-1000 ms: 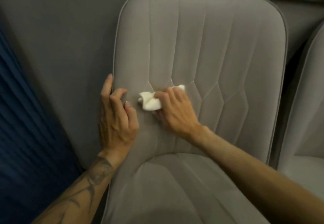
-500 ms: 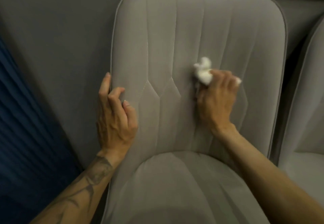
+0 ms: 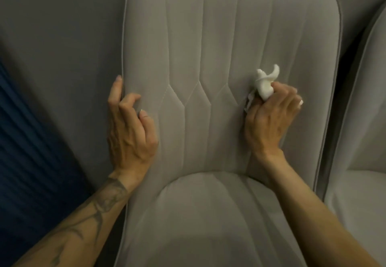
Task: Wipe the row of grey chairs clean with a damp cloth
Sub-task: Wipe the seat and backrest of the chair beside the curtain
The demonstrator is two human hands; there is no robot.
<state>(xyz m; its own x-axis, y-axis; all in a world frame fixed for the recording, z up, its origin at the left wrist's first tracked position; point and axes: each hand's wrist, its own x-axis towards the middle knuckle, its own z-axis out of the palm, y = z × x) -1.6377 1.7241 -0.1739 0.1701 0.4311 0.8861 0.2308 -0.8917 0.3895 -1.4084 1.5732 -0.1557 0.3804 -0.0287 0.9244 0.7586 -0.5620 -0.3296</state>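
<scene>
Here, the right hand (image 3: 269,120) clutches a balled white cloth (image 3: 264,84) in its curled fingers and presses it on the backrest (image 3: 229,37) of the grey chair (image 3: 208,225), with a twisted end poking out above the knuckles. The left hand (image 3: 129,133) rests on the backrest's left edge, 1 finger straight along the piping (image 3: 123,58), the others loosely bent and gripping nothing. Right of the right hand stands a 2nd grey chair (image 3: 363,133). Left of the left hand are a grey wall (image 3: 62,37) and dark blue pleated fabric (image 3: 23,152).

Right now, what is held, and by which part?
Right hand grips the cloth by its bunched lower end; left hand only rests on the chair.
</scene>
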